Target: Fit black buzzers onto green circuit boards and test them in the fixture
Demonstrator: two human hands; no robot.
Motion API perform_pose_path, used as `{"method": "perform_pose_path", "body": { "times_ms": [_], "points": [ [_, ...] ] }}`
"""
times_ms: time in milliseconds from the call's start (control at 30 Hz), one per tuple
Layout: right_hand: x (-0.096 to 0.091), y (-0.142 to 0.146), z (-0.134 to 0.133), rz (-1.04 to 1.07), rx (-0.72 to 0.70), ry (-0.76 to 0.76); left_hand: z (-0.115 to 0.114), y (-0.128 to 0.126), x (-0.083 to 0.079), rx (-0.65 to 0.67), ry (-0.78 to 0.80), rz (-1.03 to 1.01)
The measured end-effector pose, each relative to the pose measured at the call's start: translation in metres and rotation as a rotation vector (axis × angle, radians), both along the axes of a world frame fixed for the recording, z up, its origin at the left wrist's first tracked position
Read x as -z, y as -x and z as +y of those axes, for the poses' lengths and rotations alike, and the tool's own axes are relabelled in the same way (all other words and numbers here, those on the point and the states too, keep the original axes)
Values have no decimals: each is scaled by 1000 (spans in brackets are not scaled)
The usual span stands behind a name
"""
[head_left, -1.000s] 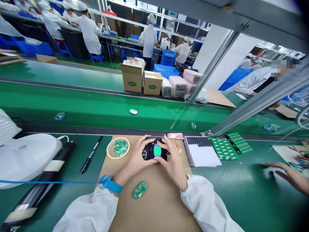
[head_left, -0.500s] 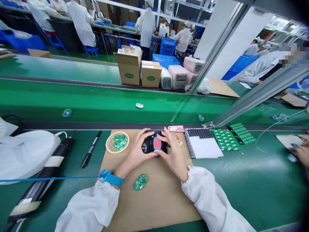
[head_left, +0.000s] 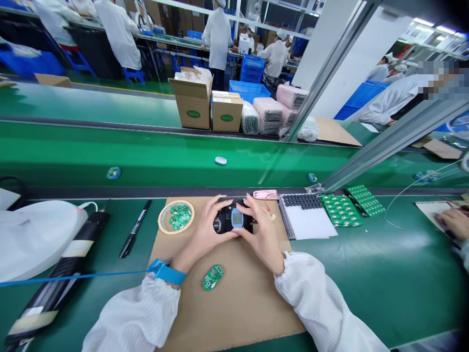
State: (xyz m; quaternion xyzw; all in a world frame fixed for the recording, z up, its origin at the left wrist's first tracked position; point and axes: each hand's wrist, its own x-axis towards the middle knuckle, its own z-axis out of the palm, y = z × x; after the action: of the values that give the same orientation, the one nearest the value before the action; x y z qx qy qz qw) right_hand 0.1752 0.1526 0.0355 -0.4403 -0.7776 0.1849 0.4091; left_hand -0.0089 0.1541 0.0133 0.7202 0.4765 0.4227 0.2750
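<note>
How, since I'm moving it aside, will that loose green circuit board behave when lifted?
The green circuit board is likely stiff and light: it looks like a thin flat plate. Its small surface components may be fragile, so edges seem the safer hold.

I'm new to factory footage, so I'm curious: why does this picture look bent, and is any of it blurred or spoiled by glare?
In the head view, wide-angle distortion bends the green conveyor belt and tilts the metal frame rail; pale glare lies on the green workbench; a pixelated patch hides the head of a co-worker; the left hand and right hand look sharp.
</note>
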Motion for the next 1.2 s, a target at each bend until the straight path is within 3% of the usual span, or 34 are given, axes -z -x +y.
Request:
{"method": "perform_pose_path", "body": {
  "times_ms": [167, 233, 300, 400, 500, 633, 733, 1000, 1100, 1200],
  "points": [
    [-16, -5, -3, -194, -97, -139, -1, 1, -1, -8, 10, -19],
    [-25, -9, 9, -204, -153, -103, -2, 1, -2, -9, 21, -21],
    [-32, -13, 37, -208, -92, 38, -3, 2, -4, -9, 31, -19],
    [-31, -18, 99, -324, 144, 252, -4, 3, -6, -5, 36, -21],
    [-21, -20, 156, -423, 249, 327, -5, 4, -5, -1, 41, -26],
    [-10, -19, 194, -540, 336, 406, -5, 4, -3, -8, 42, -25],
    [-8, -8, 205, -569, 352, 388, -6, 4, -2, -9, 44, -24],
    [-4, 28, 213, -452, 195, 294, -6, 5, 2, -3, 30, -10],
    [-15, 29, 204, -387, 168, 293, -6, 5, 1, 0, 31, -15],
    [-39, 23, 179, -307, 57, 305, -7, 4, 0, -3, 28, -25]
  ]
}}
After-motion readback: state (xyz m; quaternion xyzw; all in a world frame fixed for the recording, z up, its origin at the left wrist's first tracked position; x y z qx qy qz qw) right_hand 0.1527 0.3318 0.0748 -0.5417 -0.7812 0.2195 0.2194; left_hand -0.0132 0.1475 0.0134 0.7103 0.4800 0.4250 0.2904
